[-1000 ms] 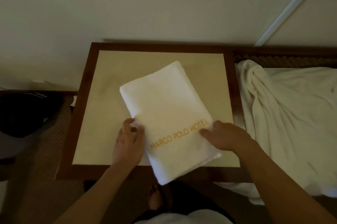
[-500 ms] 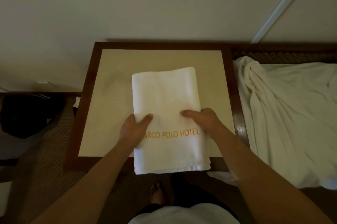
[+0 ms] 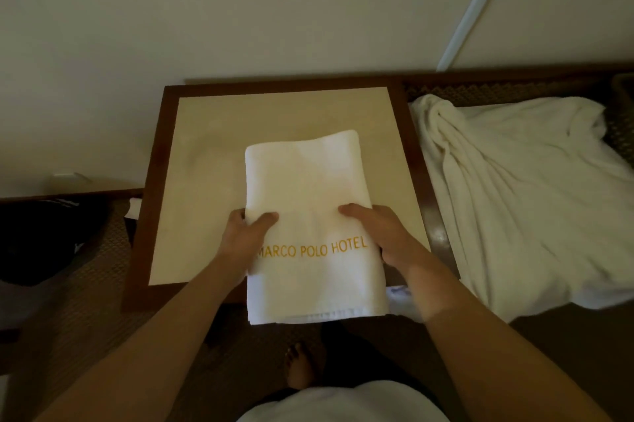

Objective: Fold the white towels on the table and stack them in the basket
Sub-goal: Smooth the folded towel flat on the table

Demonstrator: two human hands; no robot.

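Both hands grip folded towel [image 3: 308, 202]: left hand [image 3: 245, 236], right hand [image 3: 380, 233], thumbs on top. Since 1 s ago towel squared up on surface [image 3: 206, 181], pulled over near edge; prob. ready for basket, which isn't visible.

One legible text only: "MARCO POLO HOTEL", orange-gold capitals in a single line across the folded white towel [image 3: 308, 202], lower centre of frame, slightly rising to the right. First letter M partly covered by the left hand [image 3: 245, 238]; final L sits just beside the right hand [image 3: 380, 233]. Nothing else readable anywhere in frame
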